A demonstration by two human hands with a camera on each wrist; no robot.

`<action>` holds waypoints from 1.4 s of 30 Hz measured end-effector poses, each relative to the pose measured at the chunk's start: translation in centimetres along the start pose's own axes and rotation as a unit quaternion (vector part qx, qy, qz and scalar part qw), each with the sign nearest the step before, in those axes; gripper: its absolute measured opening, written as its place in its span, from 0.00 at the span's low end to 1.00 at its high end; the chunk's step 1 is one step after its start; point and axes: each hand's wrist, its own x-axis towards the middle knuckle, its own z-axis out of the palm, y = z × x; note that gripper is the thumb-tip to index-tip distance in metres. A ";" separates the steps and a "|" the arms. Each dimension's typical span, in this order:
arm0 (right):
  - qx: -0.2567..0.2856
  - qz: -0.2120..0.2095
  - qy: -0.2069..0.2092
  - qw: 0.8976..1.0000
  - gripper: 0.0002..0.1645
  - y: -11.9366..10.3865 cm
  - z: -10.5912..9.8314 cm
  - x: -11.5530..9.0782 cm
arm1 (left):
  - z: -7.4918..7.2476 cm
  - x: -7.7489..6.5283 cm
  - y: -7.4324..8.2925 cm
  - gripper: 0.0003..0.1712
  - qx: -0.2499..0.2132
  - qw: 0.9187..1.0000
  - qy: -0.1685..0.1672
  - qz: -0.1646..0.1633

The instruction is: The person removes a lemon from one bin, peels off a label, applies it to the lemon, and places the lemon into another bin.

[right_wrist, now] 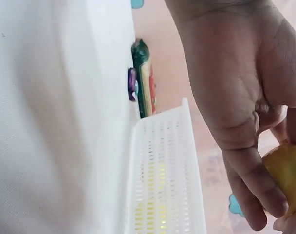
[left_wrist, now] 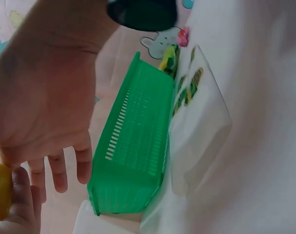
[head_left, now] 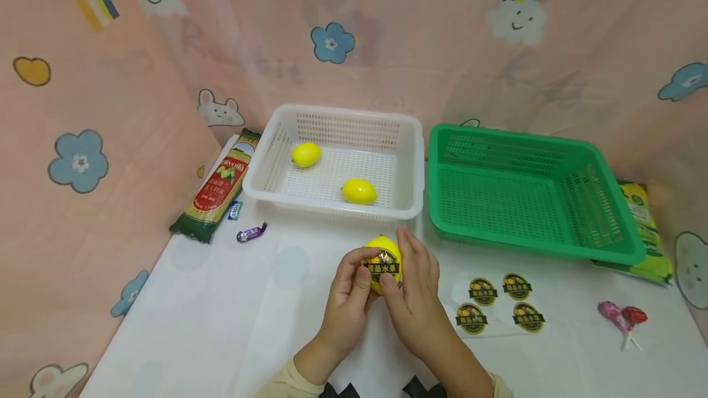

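Pretty sure this is the pressing-down part of a labelling job. A bright yellow, egg-shaped lemon (head_left: pixel 389 247) is up in both hands, just below centre of the frame, with a round black-and-gold sticker (head_left: pixel 383 268) on the side facing the camera. The left hand (head_left: pixel 345 306) has its fingers and thumb curled round it, so that's the one gripping. The right hand (head_left: pixel 416 290) is open with long straight fingers alongside, thumb touching the lower edge.

Next move, imo: smooth the sticker's edges over the curve while the left hand steadies it, then free the right hand. The clear sheet (head_left: pixel 500 304) at lower right has four more stickers, and two plain yellow lemons (head_left: pixel 358 191) sit in the white plastic mesh basket (head_left: pixel 332 203) up at top centre, so I'd guess those are due a label too.

As for looks, the lemon's glossy, with glare on the label's upper half. Sticker's roughly upright, with its dark lettered band running across. Can't tell if the edges are fully stuck.
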 end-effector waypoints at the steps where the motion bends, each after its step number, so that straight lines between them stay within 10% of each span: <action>1: 0.002 -0.001 -0.002 1.000 0.40 0.0 0.0 -0.1 | -0.1 0.0 0.0 0.17 0.015 1.000 -0.004 0.018; 7: 0.007 -0.001 -0.002 1.000 0.42 -0.1 -0.2 -0.4 | -0.3 -0.1 -0.1 0.17 0.051 0.992 -0.025 0.109; 14: 0.018 0.001 -0.004 1.000 0.43 0.1 -0.4 -0.4 | -0.3 0.0 -0.3 0.19 0.019 0.990 -0.046 0.133; 30: -0.053 -0.117 0.111 0.985 0.32 1.0 0.5 -0.2 | 0.1 -0.1 -0.6 0.24 0.016 0.997 -0.005 0.075; 42: -0.105 -0.120 0.054 0.986 0.35 1.0 0.1 -0.7 | -0.3 -0.5 -0.7 0.26 0.003 1.000 0.021 0.003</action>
